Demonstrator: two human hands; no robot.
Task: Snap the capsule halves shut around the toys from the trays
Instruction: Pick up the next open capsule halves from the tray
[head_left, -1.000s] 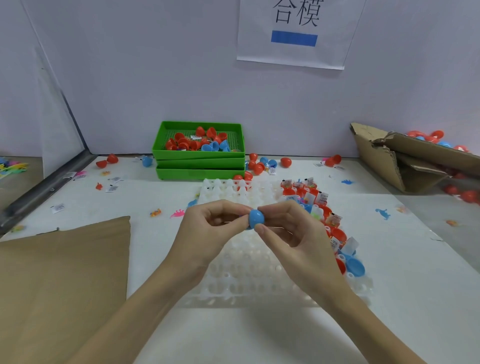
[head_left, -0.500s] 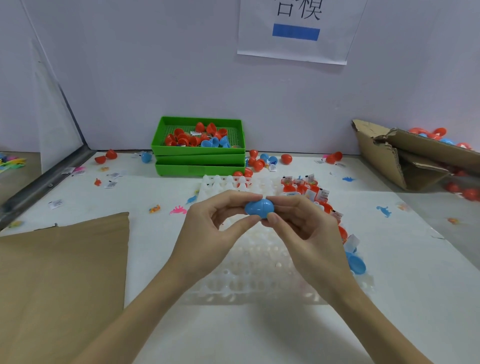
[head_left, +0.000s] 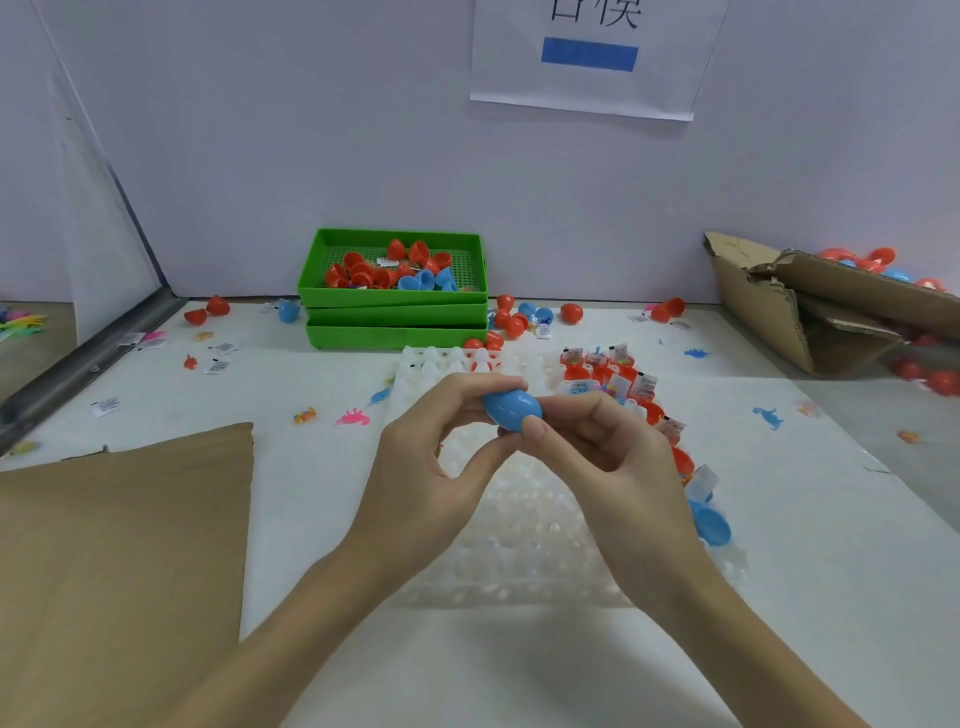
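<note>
Two hands pinch one blue capsule (head_left: 512, 410) above the clear tray (head_left: 524, 525).
Head view: the left hand (head_left: 431, 467) and right hand (head_left: 610, 470) each hold an end with curled fingers; the capsule looks closed and lies sideways; red halves with toys fill the tray's right side (head_left: 621, 382); stacked green trays (head_left: 395, 312) stand behind on the counter (head_left: 779, 597).

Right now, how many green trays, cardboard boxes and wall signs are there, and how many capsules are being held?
green trays: 3, stacked
torn cardboard box: 1
wall sign: 1
blue capsule: 1, pinched between the left hand and the right hand
Total: 6
</note>
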